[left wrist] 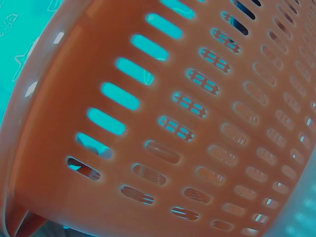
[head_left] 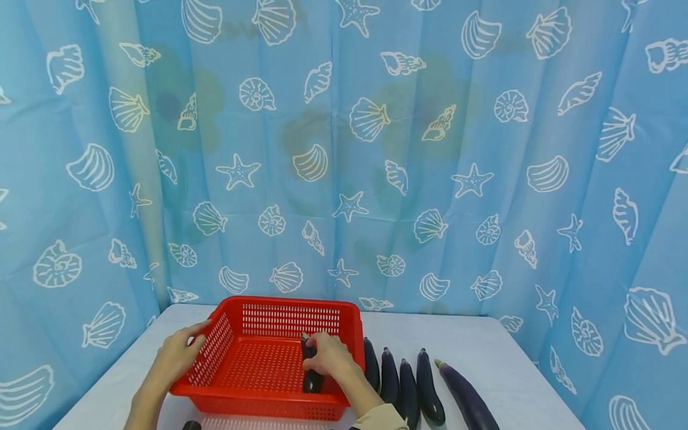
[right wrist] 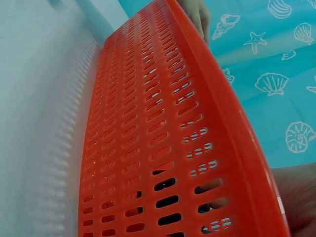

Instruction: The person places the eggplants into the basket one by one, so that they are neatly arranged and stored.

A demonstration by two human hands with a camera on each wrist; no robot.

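Note:
A red plastic basket (head_left: 269,406) with slotted walls sits on the white table. In it, along the right side, a dark eggplant (head_left: 313,383) lies lengthwise with its stem end to the back. My right hand (head_left: 329,357) reaches over the basket's right front and grips this eggplant near its middle, covering part of it. At the left rim, my left hand (head_left: 177,355) rests with fairly straight fingers touching the edge. The left wrist view shows the slotted basket wall (left wrist: 148,108) close up. In the right wrist view, the outer wall (right wrist: 128,118) hides most of the inside.
Right of the basket, several eggplants (head_left: 429,388) lie side by side on the table, and a longer purple one (head_left: 467,394) is outermost. A dark rounded thing (head_left: 192,425) is cut off at the bottom edge. A blue shell-patterned curtain (head_left: 344,179) hangs behind.

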